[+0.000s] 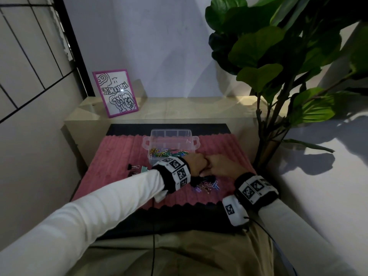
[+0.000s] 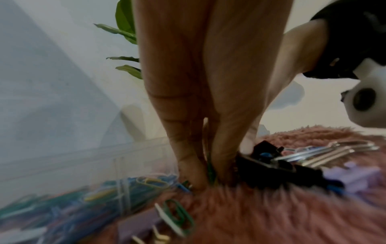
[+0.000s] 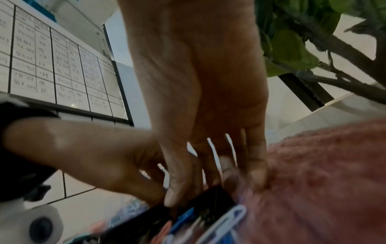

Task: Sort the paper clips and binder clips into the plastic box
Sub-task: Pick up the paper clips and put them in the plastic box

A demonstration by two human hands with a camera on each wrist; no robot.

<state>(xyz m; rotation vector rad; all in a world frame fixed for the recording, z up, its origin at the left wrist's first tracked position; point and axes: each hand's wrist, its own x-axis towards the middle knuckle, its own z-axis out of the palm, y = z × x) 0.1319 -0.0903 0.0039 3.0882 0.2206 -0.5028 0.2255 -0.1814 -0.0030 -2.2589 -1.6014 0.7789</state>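
Approx. half done: plastic box (image 1: pixel 170 145) at mat's far side w/ paper clips (image 1: pixel 168 152) in near compartment, binder clips (image 1: pixel 133 168) & mixed pile (image 1: pixel 207 185) left; left hand (image 1: pixel 196 164) grip pinching sth green, right hand (image 1: pixel 223 166) grip unclear.

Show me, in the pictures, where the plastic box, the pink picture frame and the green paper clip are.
plastic box (image 1: pixel 196 140): head view, on its right handle.
pink picture frame (image 1: pixel 103 96): head view, on its left edge.
green paper clip (image 2: pixel 177 213): left wrist view, on its wire loops.
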